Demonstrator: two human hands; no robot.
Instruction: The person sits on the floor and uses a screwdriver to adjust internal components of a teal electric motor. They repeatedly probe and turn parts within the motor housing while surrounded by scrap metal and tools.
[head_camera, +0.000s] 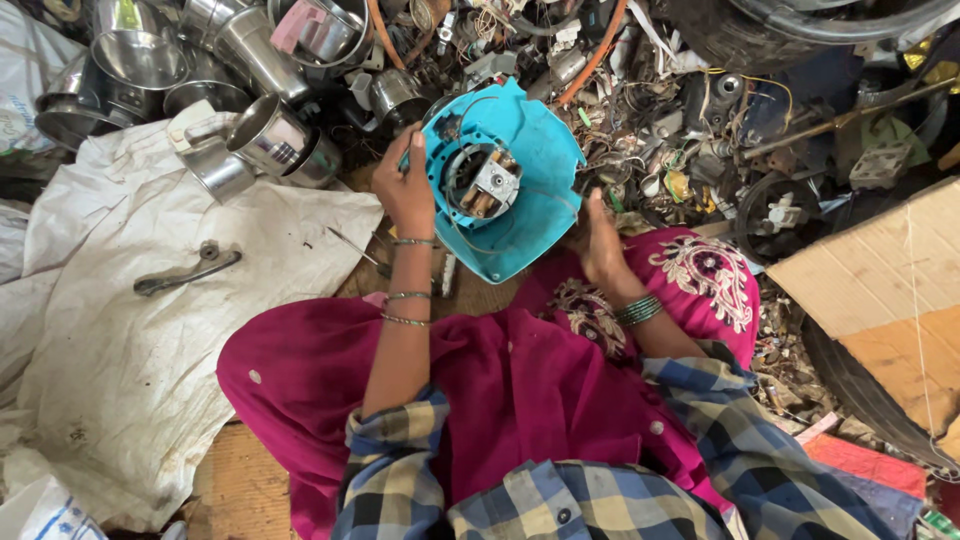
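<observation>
A turquoise appliance housing with an exposed motor stands tilted on the person's lap, between 2 hands. The left hand clasps its left rim. The right hand, fingers straight and holding nothing, touches the lower right edge.

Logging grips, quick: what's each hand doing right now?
Left hand: closed on the rim of the blue housing.
Right hand: fingers straight, open against the housing's lower edge.
</observation>
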